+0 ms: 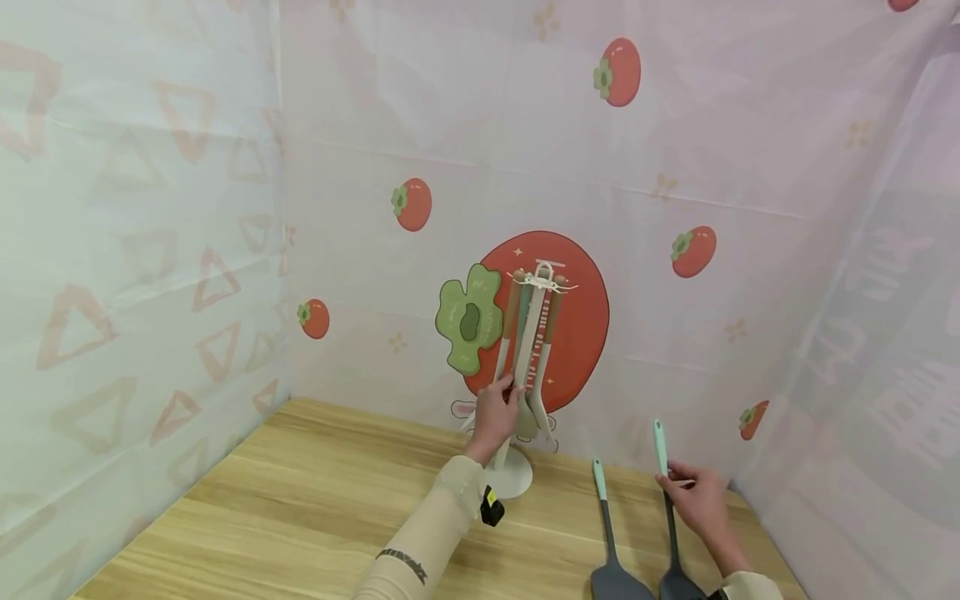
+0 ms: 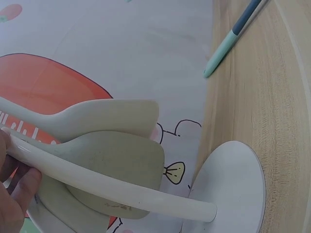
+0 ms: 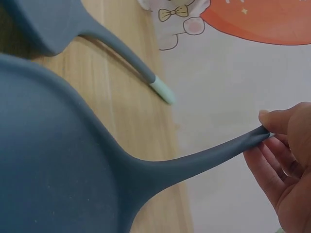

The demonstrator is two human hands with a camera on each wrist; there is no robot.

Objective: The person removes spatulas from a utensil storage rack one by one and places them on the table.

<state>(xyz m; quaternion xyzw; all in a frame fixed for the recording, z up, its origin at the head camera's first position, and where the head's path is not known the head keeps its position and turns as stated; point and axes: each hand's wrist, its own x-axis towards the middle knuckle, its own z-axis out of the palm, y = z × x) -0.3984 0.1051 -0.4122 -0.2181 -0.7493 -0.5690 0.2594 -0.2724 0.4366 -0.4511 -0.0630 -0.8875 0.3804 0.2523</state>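
Observation:
A white utensil stand [image 1: 545, 271] with a round base [image 1: 512, 473] stands near the back wall, hung with several utensils with brown, green or white handles. My left hand [image 1: 497, 414] grips the stand's white pole [image 2: 107, 187]; pale spatulas [image 2: 116, 162] hang beside it in the left wrist view. At the right, my right hand [image 1: 697, 498] pinches a dark grey spatula [image 1: 671, 529] by its mint-green handle [image 1: 660, 442]. Its broad head [image 3: 53, 150] fills the left of the right wrist view, cut off by the frame. A second dark grey turner [image 1: 617, 581] with a mint handle lies left of it.
The wood-grain table [image 1: 300, 508] meets a back wall sheet [image 1: 360, 108] printed with red fruit. Sheets also hang at the left side [image 1: 150, 250] and the right side [image 1: 885, 333]. A black wrist camera [image 1: 492, 508] sits on the left sleeve.

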